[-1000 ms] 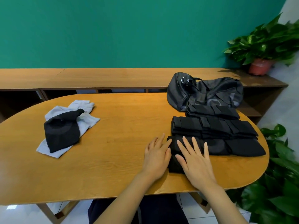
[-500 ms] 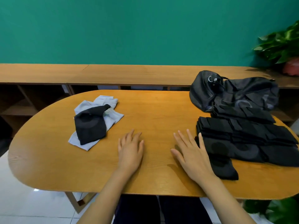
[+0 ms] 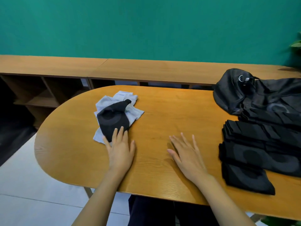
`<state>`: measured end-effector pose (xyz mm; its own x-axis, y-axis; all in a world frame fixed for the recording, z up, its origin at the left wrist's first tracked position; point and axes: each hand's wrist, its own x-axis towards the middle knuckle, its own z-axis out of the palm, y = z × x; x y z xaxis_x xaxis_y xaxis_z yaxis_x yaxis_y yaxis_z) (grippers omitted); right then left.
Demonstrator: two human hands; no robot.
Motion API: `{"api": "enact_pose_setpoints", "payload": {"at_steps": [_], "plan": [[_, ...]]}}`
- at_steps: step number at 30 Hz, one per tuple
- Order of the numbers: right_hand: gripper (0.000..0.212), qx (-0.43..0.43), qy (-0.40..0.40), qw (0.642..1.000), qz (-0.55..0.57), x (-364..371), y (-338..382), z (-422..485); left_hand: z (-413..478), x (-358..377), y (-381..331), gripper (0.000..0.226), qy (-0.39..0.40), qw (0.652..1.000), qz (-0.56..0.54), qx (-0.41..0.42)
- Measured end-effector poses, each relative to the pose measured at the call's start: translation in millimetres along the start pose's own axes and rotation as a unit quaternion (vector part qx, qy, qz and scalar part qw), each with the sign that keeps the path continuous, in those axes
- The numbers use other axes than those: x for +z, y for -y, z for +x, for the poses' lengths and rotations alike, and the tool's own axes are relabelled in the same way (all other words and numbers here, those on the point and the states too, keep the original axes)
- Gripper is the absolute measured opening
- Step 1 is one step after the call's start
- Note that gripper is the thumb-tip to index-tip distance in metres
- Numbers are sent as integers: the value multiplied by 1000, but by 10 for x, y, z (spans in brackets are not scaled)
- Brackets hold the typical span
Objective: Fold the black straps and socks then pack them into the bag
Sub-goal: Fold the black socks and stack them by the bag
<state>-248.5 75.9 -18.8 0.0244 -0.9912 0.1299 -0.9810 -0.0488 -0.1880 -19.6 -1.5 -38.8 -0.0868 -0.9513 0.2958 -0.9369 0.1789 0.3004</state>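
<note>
A black sock (image 3: 113, 120) lies on top of pale grey socks (image 3: 123, 101) at the left of the oval wooden table (image 3: 162, 111). My left hand (image 3: 120, 149) lies flat, its straight fingertips touching the black sock's near edge. My right hand (image 3: 187, 152) rests flat on bare wood with fingers spread, holding nothing. Folded black straps (image 3: 263, 144) are stacked at the right, with one folded black piece (image 3: 244, 178) nearest me. The black bag (image 3: 254, 93) lies crumpled behind them at the back right.
A long wooden shelf unit (image 3: 114, 67) runs along the green wall behind the table. A plant leaf (image 3: 297, 44) shows at the right edge. White tiled floor (image 3: 24, 193) lies left of the table.
Both hands left the folded black pile and slid left across the table. My left hand now reaches the black sock on the grey socks; the view has panned left.
</note>
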Motion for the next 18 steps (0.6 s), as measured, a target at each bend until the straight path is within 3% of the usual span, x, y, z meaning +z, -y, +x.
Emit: {"api": "enact_pose_setpoints", "payload": {"at_steps": [3, 8, 13, 16, 18], "plan": [[85, 14, -7, 1000, -2, 23, -65, -16, -95, -12, -128, 45, -54, 988, -59, 135], [77, 49, -36, 998, 30, 40, -184, -55, -340, -85, -516, 42, 98, 944, -162, 271], [56, 37, 8, 998, 58, 12, -192, -62, -395, -16, -621, 35, 161, 913, -253, 277], [56, -33, 45, 991, 123, 30, -179, -37, -377, -54, -619, 36, 182, 890, -337, 249], [63, -47, 49, 986, 151, 55, -197, -38, -357, -64, -603, 40, 143, 895, -364, 218]]}}
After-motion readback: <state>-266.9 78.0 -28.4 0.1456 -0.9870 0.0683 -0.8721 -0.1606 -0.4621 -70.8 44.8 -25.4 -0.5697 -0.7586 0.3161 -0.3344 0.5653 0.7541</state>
